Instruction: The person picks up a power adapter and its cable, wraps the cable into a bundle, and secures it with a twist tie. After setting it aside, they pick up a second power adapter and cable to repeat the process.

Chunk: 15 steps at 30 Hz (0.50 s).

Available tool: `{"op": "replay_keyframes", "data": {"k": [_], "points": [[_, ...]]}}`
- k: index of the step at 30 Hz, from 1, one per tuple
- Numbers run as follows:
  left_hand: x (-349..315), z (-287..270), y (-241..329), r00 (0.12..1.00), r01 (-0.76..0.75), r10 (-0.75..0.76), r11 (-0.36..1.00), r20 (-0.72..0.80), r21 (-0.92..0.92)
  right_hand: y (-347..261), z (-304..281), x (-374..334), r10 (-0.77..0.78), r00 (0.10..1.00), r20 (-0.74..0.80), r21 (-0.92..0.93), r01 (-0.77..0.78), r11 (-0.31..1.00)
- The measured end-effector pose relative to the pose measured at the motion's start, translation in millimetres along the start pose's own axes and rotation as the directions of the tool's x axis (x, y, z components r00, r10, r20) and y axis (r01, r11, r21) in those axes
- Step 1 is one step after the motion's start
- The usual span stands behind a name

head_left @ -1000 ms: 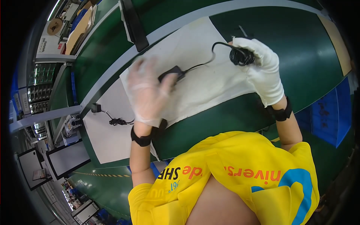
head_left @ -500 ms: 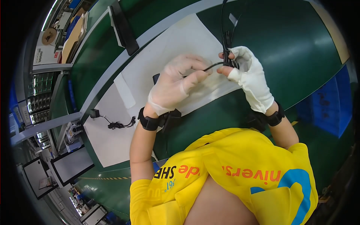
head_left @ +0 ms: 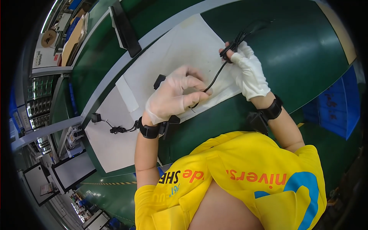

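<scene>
A black cable (head_left: 217, 79) runs between my two gloved hands in a slack slant. My left hand (head_left: 178, 92), in a thin whitish glove, pinches it between thumb and fingers, and a short end pokes out below. In my right hand (head_left: 248, 69), whose white glove leaves some fingertips bare, the coiled cable bundle (head_left: 232, 50) is gripped; its loose strands trail to the upper right. Just behind my left hand a black power adapter block (head_left: 159, 81) shows in part. Whether it joins this cable is hidden.
White sheets (head_left: 184, 42) cover part of the green table (head_left: 295, 42). To the left lie another black adapter (head_left: 96, 117) and its tied cable (head_left: 119, 129). A metal frame rail (head_left: 101, 88) runs along the table's far edge. A blue bin (head_left: 337, 105) stands at the right.
My left hand has moved down and slightly left, and the cable stretch between the hands is longer. My right hand has risen slightly, turning the bundle toward the upper right. More of the adapter block shows.
</scene>
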<state>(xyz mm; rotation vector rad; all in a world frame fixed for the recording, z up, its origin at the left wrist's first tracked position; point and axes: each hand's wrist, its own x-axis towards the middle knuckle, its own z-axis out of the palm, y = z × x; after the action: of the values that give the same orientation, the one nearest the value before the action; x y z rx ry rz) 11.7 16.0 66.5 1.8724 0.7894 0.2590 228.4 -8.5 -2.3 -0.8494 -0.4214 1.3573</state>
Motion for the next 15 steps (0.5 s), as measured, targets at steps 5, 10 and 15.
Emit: {"op": "replay_keyframes", "data": {"k": [5, 10, 15], "points": [[22.1, 3.8, -1.5, 0.861, -0.506, 0.486, 0.783, -0.151, -0.363, 10.3, 10.2, -17.7, 0.157, 0.971, 0.180, -0.256, -0.108, 0.961], [12.6, 11.6, -12.8, 0.942, -0.314, 0.327, 0.783, -0.074, -0.537, 10.7, 25.0, -25.5, 0.227, 0.957, 0.179, -0.331, -0.159, 0.930], [8.9, 8.4, -9.0, 0.962, -0.131, 0.020, 0.911, -0.274, -0.392, 9.9, 25.5, -24.6, 0.279, 0.941, 0.194, -0.252, -0.227, 0.941]]}}
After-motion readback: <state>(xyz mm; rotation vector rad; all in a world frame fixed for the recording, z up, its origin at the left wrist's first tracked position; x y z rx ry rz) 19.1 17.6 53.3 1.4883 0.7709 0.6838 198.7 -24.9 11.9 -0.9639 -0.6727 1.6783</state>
